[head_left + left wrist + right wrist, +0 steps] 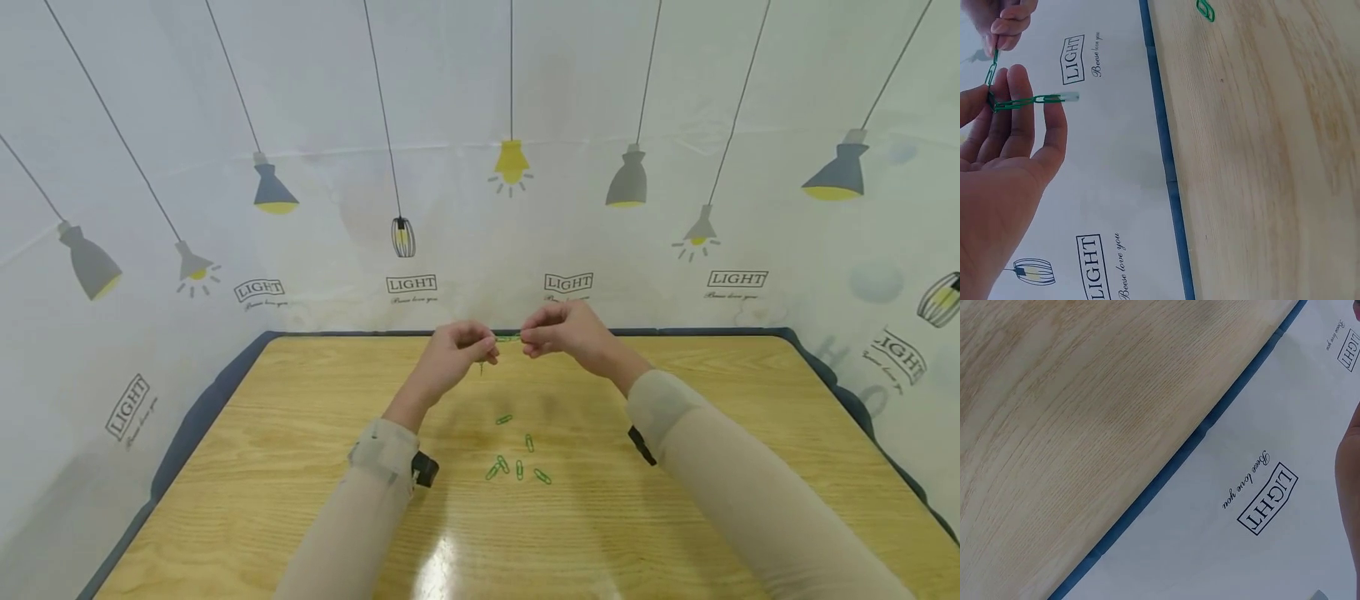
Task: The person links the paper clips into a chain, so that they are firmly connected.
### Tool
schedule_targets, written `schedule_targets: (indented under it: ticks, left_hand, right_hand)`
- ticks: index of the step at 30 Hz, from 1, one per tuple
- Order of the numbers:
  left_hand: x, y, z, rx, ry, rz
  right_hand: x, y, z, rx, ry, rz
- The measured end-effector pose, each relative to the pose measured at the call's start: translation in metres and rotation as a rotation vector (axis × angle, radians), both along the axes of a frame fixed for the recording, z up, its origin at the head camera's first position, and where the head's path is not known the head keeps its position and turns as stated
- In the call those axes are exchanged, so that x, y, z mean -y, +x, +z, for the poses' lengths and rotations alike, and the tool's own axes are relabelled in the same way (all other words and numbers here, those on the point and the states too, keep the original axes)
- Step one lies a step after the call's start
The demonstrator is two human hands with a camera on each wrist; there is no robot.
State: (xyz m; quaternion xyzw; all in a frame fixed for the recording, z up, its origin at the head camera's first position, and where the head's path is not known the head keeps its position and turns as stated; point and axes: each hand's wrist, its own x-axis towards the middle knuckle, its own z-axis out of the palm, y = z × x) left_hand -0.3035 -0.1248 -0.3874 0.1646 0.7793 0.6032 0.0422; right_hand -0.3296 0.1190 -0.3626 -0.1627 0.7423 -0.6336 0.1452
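Both hands are raised over the far part of the table with a chain of green paper clips (508, 338) between them. My left hand (457, 354) pinches the chain between thumb and fingers. A length of linked clips (1022, 103) runs from that pinch across the fingers in the left wrist view, its free end blurred. At the chain's other end, my right hand (573, 333) pinches a clip; its fingertips (1007, 28) partly cover it. Only an edge of the right hand (1349, 481) shows in the right wrist view, with no clip visible there.
Several loose green paper clips (519, 470) lie on the wooden table (300, 467) below the hands. A dark blue edge (375, 333) borders the table. Behind it hangs a white sheet (450, 83) printed with lamps and lettering.
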Motion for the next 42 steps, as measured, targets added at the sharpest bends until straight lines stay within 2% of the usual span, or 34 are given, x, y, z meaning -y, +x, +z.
schedule_targets:
  ticks: [11,18,23,30,34,42]
  left_hand:
    - [0.000,0.001,-0.001,0.068,0.064,-0.018]
    - [0.000,0.002,-0.006,0.100,0.012,-0.064]
    - [-0.003,0.005,-0.010,0.050,-0.028,-0.066]
    - [-0.006,0.010,-0.011,-0.010,-0.008,-0.033]
    - [-0.008,0.014,-0.011,-0.053,-0.023,0.011]
    - [-0.011,0.020,-0.010,-0.192,-0.048,0.077]
  right_hand:
    - [0.001,0.002,0.001,-0.016,0.001,0.007]
    - [0.006,0.008,0.004,-0.020,0.003,-0.005]
    - [0.010,0.013,0.001,-0.058,-0.020,0.000]
    - [0.010,0.019,-0.002,-0.117,-0.041,0.009]
    - [0.009,0.022,-0.002,-0.120,-0.043,0.007]
    - [0.004,0.029,-0.001,-0.133,0.007,0.004]
